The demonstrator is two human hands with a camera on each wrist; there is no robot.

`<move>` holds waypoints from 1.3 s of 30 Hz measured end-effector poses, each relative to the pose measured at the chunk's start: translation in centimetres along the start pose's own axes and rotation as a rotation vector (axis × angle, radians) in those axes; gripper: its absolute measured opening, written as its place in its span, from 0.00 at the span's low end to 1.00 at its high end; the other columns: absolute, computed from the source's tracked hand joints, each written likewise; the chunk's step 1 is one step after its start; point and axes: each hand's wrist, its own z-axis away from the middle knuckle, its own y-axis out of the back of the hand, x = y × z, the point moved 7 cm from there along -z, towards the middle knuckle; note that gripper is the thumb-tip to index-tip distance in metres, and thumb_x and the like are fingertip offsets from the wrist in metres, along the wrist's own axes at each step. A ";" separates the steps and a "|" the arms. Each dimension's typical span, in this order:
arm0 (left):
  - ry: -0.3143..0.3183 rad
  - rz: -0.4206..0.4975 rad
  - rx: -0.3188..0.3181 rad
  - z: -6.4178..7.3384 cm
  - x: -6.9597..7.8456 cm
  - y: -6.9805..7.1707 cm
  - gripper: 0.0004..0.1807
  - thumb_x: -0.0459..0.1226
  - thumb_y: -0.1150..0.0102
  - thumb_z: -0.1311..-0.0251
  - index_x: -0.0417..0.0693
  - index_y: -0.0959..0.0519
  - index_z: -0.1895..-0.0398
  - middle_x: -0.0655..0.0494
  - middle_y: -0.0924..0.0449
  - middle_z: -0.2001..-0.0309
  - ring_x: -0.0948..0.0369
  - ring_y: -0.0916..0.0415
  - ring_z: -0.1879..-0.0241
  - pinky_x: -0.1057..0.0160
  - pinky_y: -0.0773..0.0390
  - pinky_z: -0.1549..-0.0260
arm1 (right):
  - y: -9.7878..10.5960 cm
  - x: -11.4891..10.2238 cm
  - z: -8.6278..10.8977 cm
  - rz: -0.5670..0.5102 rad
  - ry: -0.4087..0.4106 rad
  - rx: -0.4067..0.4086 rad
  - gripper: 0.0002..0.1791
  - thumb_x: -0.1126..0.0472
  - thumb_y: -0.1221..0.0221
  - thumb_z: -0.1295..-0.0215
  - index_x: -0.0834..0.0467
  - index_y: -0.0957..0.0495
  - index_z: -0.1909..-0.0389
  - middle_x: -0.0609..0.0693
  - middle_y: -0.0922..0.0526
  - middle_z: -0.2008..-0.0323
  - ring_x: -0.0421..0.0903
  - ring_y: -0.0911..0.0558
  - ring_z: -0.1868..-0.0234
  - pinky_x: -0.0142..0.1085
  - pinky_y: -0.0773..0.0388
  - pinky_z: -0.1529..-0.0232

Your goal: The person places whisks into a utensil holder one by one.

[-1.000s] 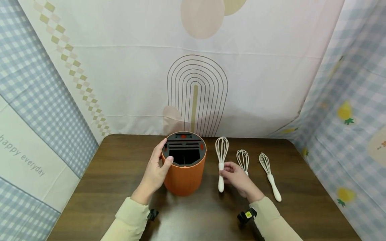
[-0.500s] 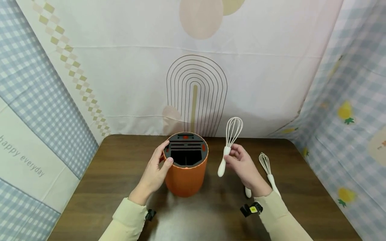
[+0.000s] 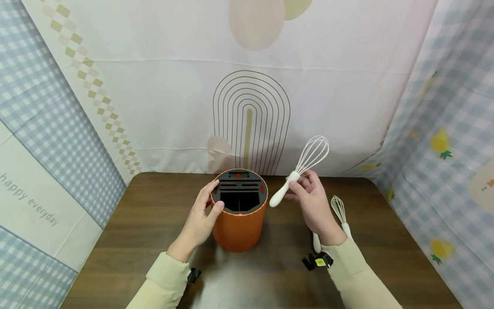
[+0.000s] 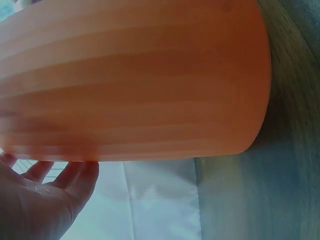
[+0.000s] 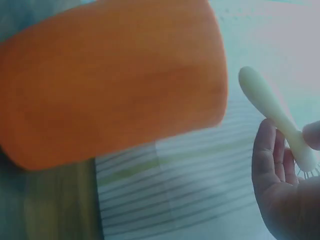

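Observation:
An orange round utensil holder [image 3: 238, 229] with a black slotted top stands upright on the table. My left hand [image 3: 198, 221] holds it from the left, thumb at the front of the rim and fingers round the far side; the left wrist view shows those fingertips against the ribbed wall. My right hand [image 3: 310, 199] pinches a white whisk [image 3: 287, 189] at the top of its handle, raised right of the holder. The handle end slants down towards the holder and the wires point up and right. In the right wrist view the whisk handle [image 5: 267, 97] hangs apart from the orange wall.
A second whisk [image 3: 316, 243] lies beneath my right wrist, mostly hidden. Another whisk [image 3: 340, 212] lies farther right, its handle partly covered by the sleeve. The dark wooden table [image 3: 154, 223] meets a white cloth wall behind and checked cloths on both sides.
My right hand has lifted the whisk off the table and tilted it, wires swinging right, handle end towards the holder. The holder has shifted slightly right with my left hand still on it.

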 end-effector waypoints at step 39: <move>-0.017 0.087 0.039 -0.2 2.2 0.1 0.30 0.28 0.47 0.37 0.35 0.38 0.30 0.37 0.44 0.30 0.48 0.39 0.36 0.40 0.35 0.45 | -8.9 -2.4 1.6 0.203 0.225 -0.076 0.23 0.77 0.43 0.38 0.70 0.38 0.44 0.63 0.24 0.56 0.53 0.20 0.56 0.36 0.21 0.57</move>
